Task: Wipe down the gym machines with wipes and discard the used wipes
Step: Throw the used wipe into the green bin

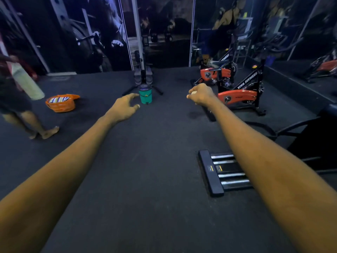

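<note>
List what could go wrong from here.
1. The low black footplate lies on the dark floor at lower right: easy to trip on.
2. A barefoot person is close on the left: a collision is possible.
3. The green jug stands just beyond the left hand: it could get kicked over.

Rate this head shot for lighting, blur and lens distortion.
Head view: dim, bluish light, with the dark rubber floor showing little detail. Head view edges bow from the wide-angle lens. The walking person at the left edge is motion-smeared. The teal cylindrical container and nearer orange-and-black exercise bike look fairly sharp.
</note>
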`<state>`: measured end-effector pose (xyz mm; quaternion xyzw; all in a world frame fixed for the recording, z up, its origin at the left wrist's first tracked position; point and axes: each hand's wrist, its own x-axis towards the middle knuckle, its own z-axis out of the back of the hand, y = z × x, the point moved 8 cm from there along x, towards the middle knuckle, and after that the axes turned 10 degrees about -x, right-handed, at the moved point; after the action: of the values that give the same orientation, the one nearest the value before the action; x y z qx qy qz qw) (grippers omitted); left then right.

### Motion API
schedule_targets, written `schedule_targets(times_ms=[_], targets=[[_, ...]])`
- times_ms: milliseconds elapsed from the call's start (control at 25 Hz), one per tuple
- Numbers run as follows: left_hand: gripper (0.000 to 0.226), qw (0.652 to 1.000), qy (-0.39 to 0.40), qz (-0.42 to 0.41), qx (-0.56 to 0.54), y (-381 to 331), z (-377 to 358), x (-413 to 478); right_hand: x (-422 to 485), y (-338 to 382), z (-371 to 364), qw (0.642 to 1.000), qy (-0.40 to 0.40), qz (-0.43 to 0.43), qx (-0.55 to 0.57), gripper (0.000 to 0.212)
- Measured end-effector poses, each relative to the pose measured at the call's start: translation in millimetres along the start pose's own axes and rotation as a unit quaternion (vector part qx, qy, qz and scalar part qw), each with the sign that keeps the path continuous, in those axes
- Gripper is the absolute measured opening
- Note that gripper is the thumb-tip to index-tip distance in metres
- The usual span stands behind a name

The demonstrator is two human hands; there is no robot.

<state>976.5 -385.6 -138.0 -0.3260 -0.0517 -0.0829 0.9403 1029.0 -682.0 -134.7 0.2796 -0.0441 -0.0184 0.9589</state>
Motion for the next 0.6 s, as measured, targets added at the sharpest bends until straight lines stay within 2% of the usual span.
schedule_targets(times_ms=[320,600], targets=[[0.053,1.0,0.01,0.016,-0.005,86.0,-19.9,268.4,286.9,4.2,-64.2,1.0,0.015,0.005,0.006,0.036],[0.053,0.999,-0.012,0.043,-0.001,163.3,8.7,486.4,521.8,49.6,-96.9,1.0,0.019,0.006,0.017,0.036]])
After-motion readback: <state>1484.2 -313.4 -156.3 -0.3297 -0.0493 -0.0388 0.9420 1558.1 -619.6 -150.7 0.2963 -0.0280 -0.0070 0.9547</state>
